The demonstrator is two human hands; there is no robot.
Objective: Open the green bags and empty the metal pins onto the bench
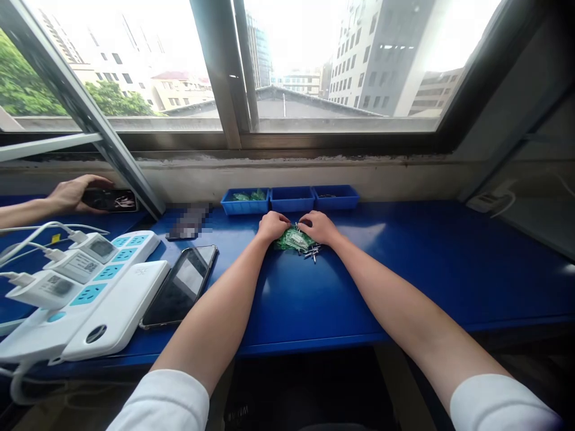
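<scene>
On the blue table, a pile of small green, clear-looking pieces (294, 239) lies between my two hands. Several small silver metal pins (312, 252) are scattered at its right front edge. My left hand (273, 226) touches the pile's left side with its fingers curled. My right hand (321, 227) is bent over the right side, its fingertips pinched close to a small pin-like piece. What either hand grips is too small to make out. Just behind stand three blue bins: the left bin (245, 206) holds green pieces, the middle bin (291, 205) shows no contents, and the right bin (336, 203) holds small dark bits.
At left on the table (431, 257) are a phone (182, 287), a white power bank (119, 311) and a power strip (108, 272) with plugged-in chargers. A blurred dark item (188, 222) lies beyond. Another person's hand (76, 194) holds a phone by the metal post (130, 161).
</scene>
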